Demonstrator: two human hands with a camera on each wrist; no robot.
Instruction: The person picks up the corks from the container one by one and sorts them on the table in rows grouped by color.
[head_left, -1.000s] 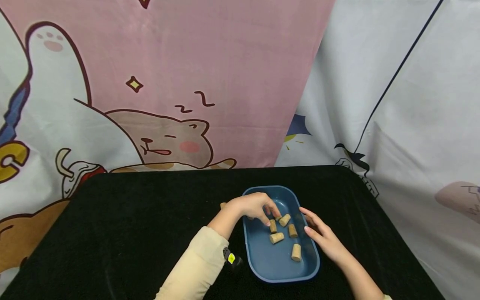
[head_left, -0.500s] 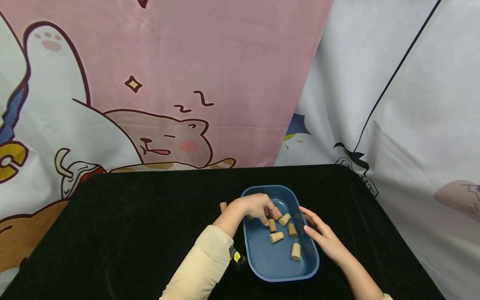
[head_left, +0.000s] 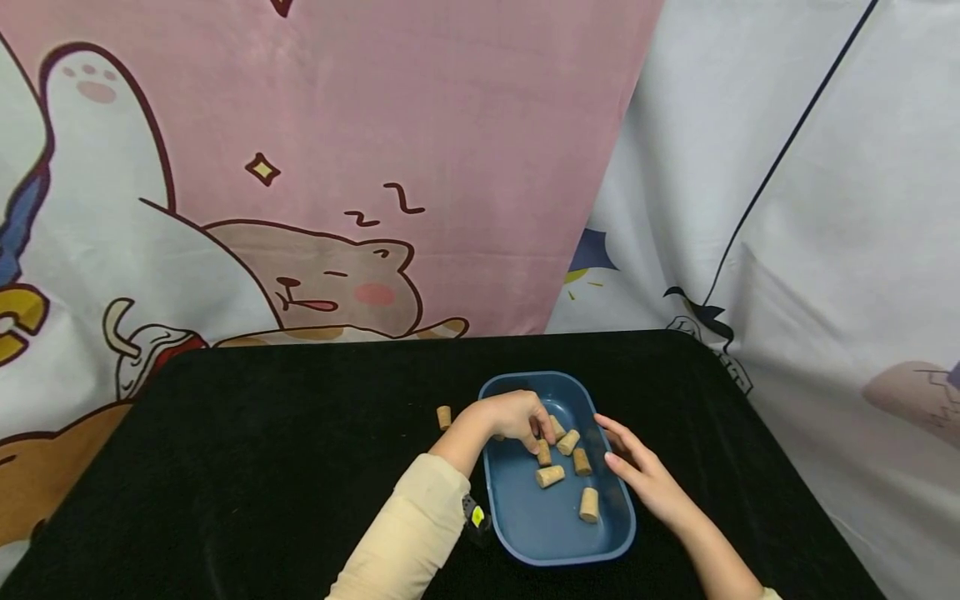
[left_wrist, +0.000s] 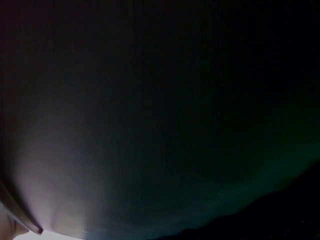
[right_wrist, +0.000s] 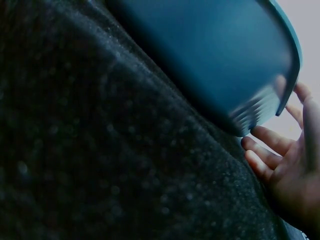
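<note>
A blue tray [head_left: 558, 542] holds several cork stoppers, one of them a cork [head_left: 589, 505] near its front. My left hand [head_left: 512, 417] reaches over the tray's left rim from above. Its bent fingers and thumb pinch a cork [head_left: 543, 454]; the fingers partly cover the contact. Just beside them lie another cork [head_left: 568, 442] and a cork [head_left: 550, 476]. My right hand [head_left: 647, 477] rests against the tray's right side, its fingers loosely extended at the rim. In the right wrist view, fingertips of that hand [right_wrist: 290, 160] touch the tray's outer wall [right_wrist: 215, 55].
One cork [head_left: 444, 417] is on the black cloth [head_left: 262, 467] outside the tray, to the left. A printed curtain [head_left: 480, 167] hangs behind the table. The left wrist view is almost all dark, with a pale edge at lower left.
My left hand has shifted only slightly, and its wrist now uncovers more of the cork on the cloth. The camera view has drifted a little. My right hand stays at the tray.
</note>
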